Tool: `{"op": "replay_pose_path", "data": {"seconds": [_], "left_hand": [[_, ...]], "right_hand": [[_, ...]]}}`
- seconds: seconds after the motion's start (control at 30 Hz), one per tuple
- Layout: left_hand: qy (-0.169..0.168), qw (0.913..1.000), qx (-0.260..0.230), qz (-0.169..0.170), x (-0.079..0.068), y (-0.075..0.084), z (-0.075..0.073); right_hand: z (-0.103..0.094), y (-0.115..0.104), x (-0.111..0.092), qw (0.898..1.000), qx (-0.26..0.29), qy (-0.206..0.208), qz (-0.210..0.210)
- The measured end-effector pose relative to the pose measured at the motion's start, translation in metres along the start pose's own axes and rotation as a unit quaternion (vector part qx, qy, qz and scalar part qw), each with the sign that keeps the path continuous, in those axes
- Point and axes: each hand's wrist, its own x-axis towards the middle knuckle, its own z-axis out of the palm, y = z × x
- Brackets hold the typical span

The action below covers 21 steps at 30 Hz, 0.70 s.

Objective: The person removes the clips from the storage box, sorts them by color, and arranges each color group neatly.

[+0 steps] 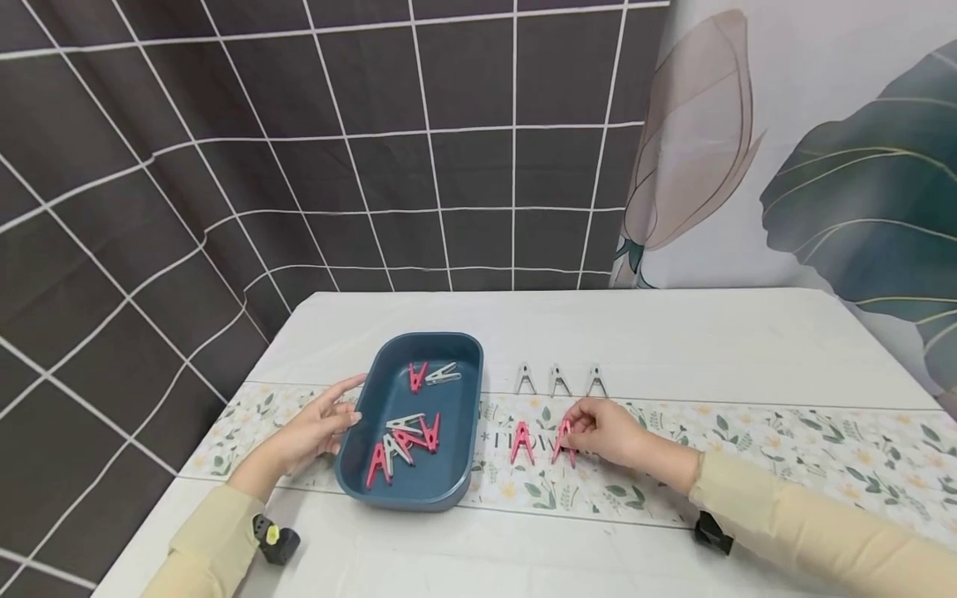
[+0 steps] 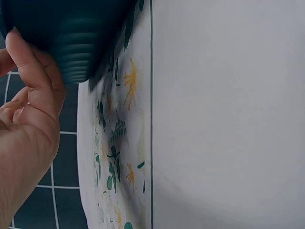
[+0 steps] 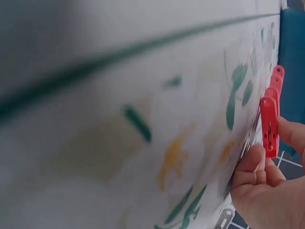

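Note:
My right hand (image 1: 604, 432) pinches a red clothespin (image 1: 559, 440) by its upper end, on the flowered band of the tablecloth. In the right wrist view this red clothespin (image 3: 270, 125) sits between thumb and finger. Just left of it on the cloth is another red clothespin (image 1: 522, 443). My left hand (image 1: 317, 428) touches the left rim of a dark blue bin (image 1: 458, 492) with loosely bent fingers, which the left wrist view shows against the outer wall. Inside lie several red and grey clothespins (image 1: 444, 374).
Behind the red pair, three grey clothespins (image 1: 557, 380) form a row, legs toward me. A white tablecloth (image 1: 673, 332) with a flowered band covers the table. A dark gridded curtain (image 1: 471, 166) hangs behind and to the left.

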Motion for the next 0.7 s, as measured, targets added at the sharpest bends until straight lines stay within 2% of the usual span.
{"op": "replay_pose_path", "data": {"seconds": [0.4, 0.5, 0.7], "left_hand": [[-0.003, 0.9999, -0.012, 0.005, 0.001, -0.002, 0.0], [-0.004, 0.9999, -0.012, 0.005, 0.001, -0.001, 0.0], [0.002, 1.0, -0.008, 0.004, 0.001, -0.001, 0.001]], "right_hand": [[0.0, -0.001, 0.002, 0.999, -0.04, -0.007, 0.012], [0.0, -0.004, 0.002, 0.999, -0.042, -0.002, 0.025], [-0.002, -0.014, 0.001, 0.998, -0.056, 0.008, 0.018]]}}
